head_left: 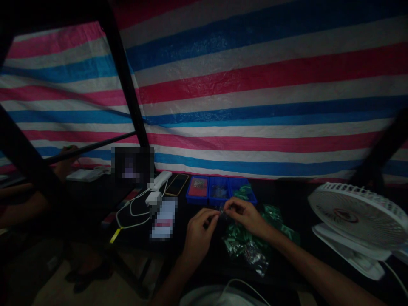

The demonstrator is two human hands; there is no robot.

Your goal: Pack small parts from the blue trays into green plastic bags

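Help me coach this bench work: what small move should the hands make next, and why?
Probably set the small item pinched between the left hand and right hand into the blue compartment tray: both hands are on it, and the tray sits just beyond them, near the bags of green parts.

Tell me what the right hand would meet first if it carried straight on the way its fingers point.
First comes the small glinting item pinched at the fingertips of the right hand, though it is too small to identify. The left hand lies just beyond, but depth is hard to judge.
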